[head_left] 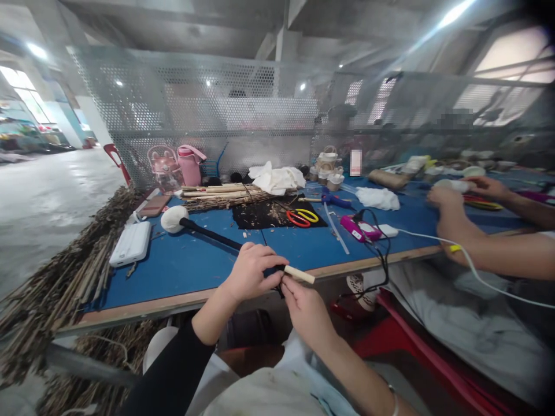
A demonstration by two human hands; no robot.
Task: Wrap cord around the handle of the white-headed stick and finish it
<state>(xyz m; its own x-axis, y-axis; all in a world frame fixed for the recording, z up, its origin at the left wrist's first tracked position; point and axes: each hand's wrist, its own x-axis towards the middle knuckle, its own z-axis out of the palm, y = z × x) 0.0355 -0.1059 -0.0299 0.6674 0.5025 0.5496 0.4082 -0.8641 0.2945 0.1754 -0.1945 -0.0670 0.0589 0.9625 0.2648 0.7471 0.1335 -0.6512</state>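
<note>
Head view shows the black stick (211, 234) running through both hands (255, 270) (fingers closed on it), pale end (300, 274) jutting rightward.

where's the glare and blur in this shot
In the head view, a ceiling light glares in a streak at upper right, the mesh screen blurs toward the right, and the upper right corner darkens; same view, the left hand and right hand look fairly clear.
</note>
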